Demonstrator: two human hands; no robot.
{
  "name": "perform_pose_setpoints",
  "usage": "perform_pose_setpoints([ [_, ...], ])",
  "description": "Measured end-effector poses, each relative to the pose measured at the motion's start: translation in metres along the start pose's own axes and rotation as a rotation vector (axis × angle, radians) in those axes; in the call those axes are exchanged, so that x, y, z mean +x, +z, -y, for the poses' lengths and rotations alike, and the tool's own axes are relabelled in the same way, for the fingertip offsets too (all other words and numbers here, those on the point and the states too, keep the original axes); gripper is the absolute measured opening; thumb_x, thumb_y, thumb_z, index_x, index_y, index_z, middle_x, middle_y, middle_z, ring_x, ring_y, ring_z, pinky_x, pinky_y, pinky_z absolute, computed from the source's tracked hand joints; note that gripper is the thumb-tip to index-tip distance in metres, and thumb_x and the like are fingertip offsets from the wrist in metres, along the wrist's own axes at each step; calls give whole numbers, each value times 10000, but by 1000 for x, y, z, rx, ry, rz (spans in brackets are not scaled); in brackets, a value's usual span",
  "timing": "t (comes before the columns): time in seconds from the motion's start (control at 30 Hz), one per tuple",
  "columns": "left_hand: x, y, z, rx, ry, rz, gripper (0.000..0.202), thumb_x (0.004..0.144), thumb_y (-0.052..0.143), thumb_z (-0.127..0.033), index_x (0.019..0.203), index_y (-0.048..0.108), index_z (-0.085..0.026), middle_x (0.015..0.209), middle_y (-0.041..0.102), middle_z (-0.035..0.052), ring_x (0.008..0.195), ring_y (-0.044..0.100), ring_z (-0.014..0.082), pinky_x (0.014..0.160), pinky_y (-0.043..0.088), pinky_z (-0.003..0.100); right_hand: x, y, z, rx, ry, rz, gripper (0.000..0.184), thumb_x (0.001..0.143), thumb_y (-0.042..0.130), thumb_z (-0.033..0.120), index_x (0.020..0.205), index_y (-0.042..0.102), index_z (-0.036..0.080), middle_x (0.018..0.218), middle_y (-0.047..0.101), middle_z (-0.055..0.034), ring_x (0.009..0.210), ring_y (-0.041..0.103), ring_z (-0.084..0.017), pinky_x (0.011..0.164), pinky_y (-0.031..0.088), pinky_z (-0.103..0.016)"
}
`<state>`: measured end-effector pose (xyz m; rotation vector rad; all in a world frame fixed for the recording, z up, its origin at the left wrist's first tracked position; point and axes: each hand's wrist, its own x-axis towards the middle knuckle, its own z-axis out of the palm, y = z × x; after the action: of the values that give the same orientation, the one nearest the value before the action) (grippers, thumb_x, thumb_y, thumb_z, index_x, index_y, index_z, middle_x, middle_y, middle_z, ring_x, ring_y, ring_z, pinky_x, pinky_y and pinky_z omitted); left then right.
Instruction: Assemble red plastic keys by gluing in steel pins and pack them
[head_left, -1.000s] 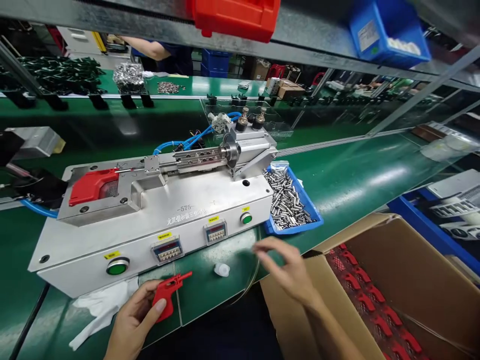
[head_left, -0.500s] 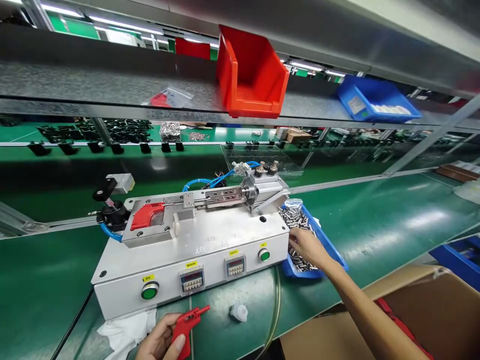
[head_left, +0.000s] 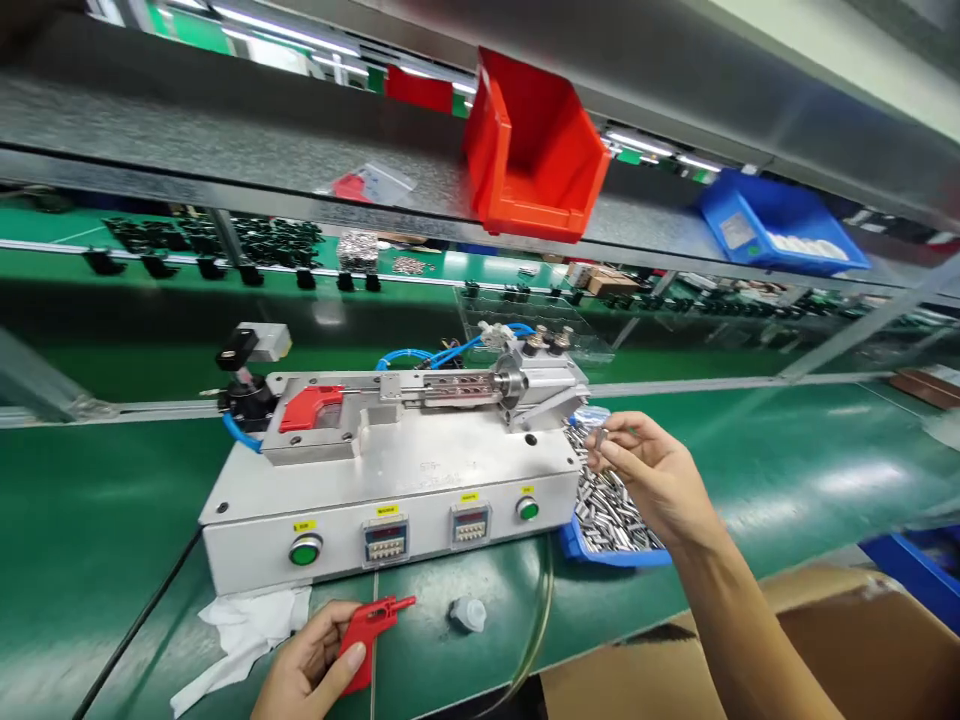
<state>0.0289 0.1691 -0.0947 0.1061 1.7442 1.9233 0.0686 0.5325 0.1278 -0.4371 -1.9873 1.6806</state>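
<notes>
My left hand (head_left: 311, 662) is closed round a red pistol-shaped plastic part (head_left: 365, 640), its narrow tip pointing right, low over the bench front. Above the blue bin (head_left: 619, 558), my right hand (head_left: 651, 462) pinches a small metal pin (head_left: 601, 438) between thumb and fingers. Many loose metal pins (head_left: 611, 515) fill that bin. Left of it stands a white press fixture (head_left: 390, 480) with green buttons and small counters. A second red plastic part (head_left: 310, 407) lies in the fixture's nest, in line with a metal rod and cylinder (head_left: 544, 380).
A small translucent cap (head_left: 470, 614) and a white cloth (head_left: 251, 625) lie before the fixture. A clear hose (head_left: 541, 625) runs over the bench edge. Overhead, a shelf carries a red bin (head_left: 536, 215) and a blue bin (head_left: 787, 235). A cardboard box (head_left: 637, 675) stands front right.
My right hand has risen out of the pins in the blue bin with a metal pin between its fingers. My left hand still holds the red part. The view has shifted slightly.
</notes>
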Motion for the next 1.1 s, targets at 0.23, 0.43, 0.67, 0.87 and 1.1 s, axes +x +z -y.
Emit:
perform_pose_setpoints([
  [0.23, 18, -2, -7, -15, 93, 165, 527, 869, 801, -674, 1073, 755, -190, 971, 768, 68, 877, 691, 218, 784, 540, 273, 61, 101, 29, -431, -435, 404, 324, 944, 713, 557, 904, 807, 250, 883, 763, -83, 772, 688, -230, 695, 578, -352],
  [0.43, 25, -7, -2, -8, 151, 211, 524, 902, 787, -655, 1111, 743, -176, 1005, 743, 83, 893, 646, 206, 791, 499, 270, 101, 208, 43, -1056, -683, 670, 272, 960, 561, 121, 944, 821, 200, 967, 768, -76, 847, 710, -209, 735, 504, -301],
  [0.67, 28, -12, 5, 31, 141, 233, 490, 935, 770, -613, 1151, 742, -174, 991, 714, 70, 881, 612, 192, 784, 479, 265, 116, 244, 39, -1277, -637, 669, 319, 888, 650, 22, 1127, 776, 190, 972, 774, -82, 841, 688, -232, 646, 375, -293],
  [0.87, 29, -13, 3, 51, 154, 268, 497, 934, 756, -625, 1126, 743, -167, 971, 705, 72, 861, 609, 194, 776, 473, 269, 99, 231, 17, -1279, -732, 665, 214, 1063, 575, 184, 996, 778, 172, 1109, 759, -118, 1042, 645, -271, 807, 446, -343],
  [1.1, 31, -11, 7, 48, 147, 248, 523, 904, 774, -646, 1114, 737, -168, 966, 698, 69, 861, 606, 194, 763, 469, 261, 87, 237, 13, -1253, -787, 614, 250, 1076, 541, 162, 1165, 775, 163, 1270, 706, -126, 1096, 627, -263, 904, 498, -367],
])
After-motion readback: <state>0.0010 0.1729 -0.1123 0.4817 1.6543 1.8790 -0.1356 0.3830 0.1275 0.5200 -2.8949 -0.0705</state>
